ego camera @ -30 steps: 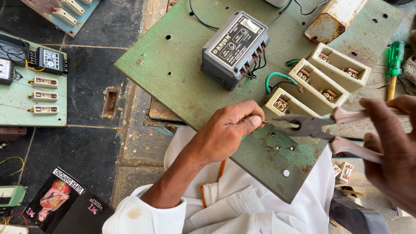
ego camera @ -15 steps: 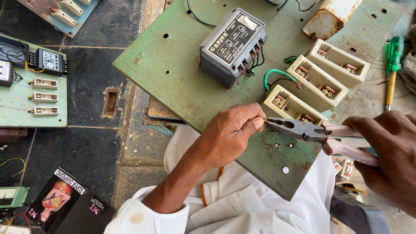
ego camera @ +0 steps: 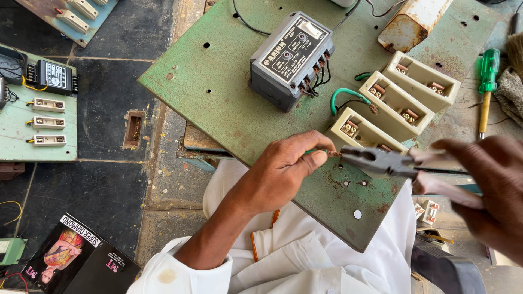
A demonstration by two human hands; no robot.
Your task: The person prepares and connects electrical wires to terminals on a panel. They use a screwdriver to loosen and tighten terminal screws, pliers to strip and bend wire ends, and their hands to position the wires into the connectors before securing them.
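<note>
Over the rusty green metal surface, a thin, pliable green wire is pinched between the left hand fingers, its bare tip nipped by grey pliers squeezed in the right hand

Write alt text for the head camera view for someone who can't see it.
Seen from above, a left hand pinches a thin green wire while the right hand grips pliers at its bare end, over a worn green metal board. The board carries a grey box and three cream fuse holders; a green-handled screwdriver lies to the right.
</note>
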